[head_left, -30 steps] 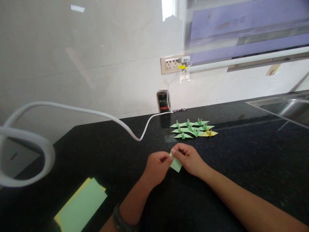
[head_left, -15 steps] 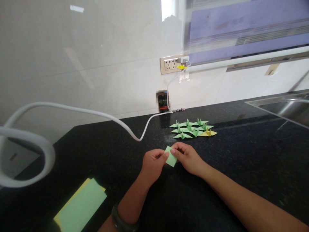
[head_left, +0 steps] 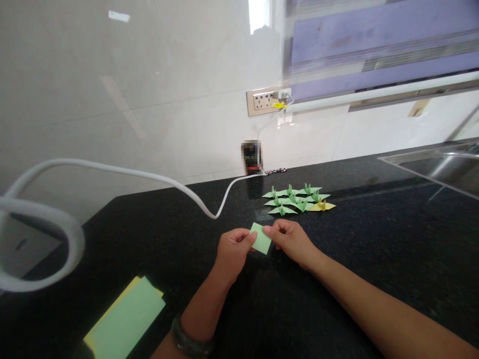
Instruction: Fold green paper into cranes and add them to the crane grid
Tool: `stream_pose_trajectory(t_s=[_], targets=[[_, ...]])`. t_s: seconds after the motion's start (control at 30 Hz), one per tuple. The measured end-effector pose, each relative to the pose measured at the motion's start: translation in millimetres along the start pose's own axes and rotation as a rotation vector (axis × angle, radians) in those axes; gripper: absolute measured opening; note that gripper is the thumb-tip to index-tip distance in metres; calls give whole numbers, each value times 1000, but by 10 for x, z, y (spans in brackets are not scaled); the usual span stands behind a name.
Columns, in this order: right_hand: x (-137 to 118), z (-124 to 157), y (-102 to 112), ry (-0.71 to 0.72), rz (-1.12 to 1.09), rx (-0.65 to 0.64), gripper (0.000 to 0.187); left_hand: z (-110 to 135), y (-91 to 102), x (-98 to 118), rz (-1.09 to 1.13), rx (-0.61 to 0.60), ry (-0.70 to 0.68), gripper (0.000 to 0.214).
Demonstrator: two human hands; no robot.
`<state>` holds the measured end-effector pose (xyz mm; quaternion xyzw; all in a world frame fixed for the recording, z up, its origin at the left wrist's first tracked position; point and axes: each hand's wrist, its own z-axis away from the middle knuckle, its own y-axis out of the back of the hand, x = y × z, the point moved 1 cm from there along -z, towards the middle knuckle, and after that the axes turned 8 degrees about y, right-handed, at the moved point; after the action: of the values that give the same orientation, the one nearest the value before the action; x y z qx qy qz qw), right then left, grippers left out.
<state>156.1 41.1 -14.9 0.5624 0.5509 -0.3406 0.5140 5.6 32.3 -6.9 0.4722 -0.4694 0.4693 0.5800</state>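
Note:
A small light-green square of paper is held above the dark counter between my two hands. My left hand pinches its left side, thumb on top. On the other side my right hand grips the upper right edge between thumb and curled fingers. Whether the square has folded layers I cannot tell. Just beyond my hands stand several green folded paper cranes in rows, with one yellow paper crane at the front right of the group.
A stack of green and yellow paper sheets lies at the lower left. A thick white cable loops along the left toward a pixelated dark object against the wall. The steel sink is at the right, and a wall socket is above.
Both hands have shifted slightly, the left one a little to the left. More of the green square now shows between them, as the right thumb sits nearer its edge.

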Motion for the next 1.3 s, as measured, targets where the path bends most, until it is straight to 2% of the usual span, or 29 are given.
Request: stream_pose_trajectory(t_s=[0.13,0.2,0.47,0.67,0.9,1.07,1.2,1.3], targets=[[-24,33,-78,-86,-238,-115,27,2,-23,-7,-10,-49,-4,27],[-4,40,-101,-88,-264,-97,25,1,-27,-10,-45,-43,-4,28],[36,34,-91,-107,-134,-51,31,3,-19,-3,-146,66,-20,29],[27,25,-73,-67,-48,-8,43,45,-31,76,-238,74,34,31],[26,-1,-53,36,-119,-43,22,21,-24,79,-158,15,61,31],[34,3,-45,-15,-148,-38,23,22,-14,66,-192,-26,-9,32],[42,4,-50,-26,-119,-29,27,3,26,34,-203,44,-63,31],[46,-1,-44,-43,-93,21,31,-12,36,18,-115,63,-46,30]])
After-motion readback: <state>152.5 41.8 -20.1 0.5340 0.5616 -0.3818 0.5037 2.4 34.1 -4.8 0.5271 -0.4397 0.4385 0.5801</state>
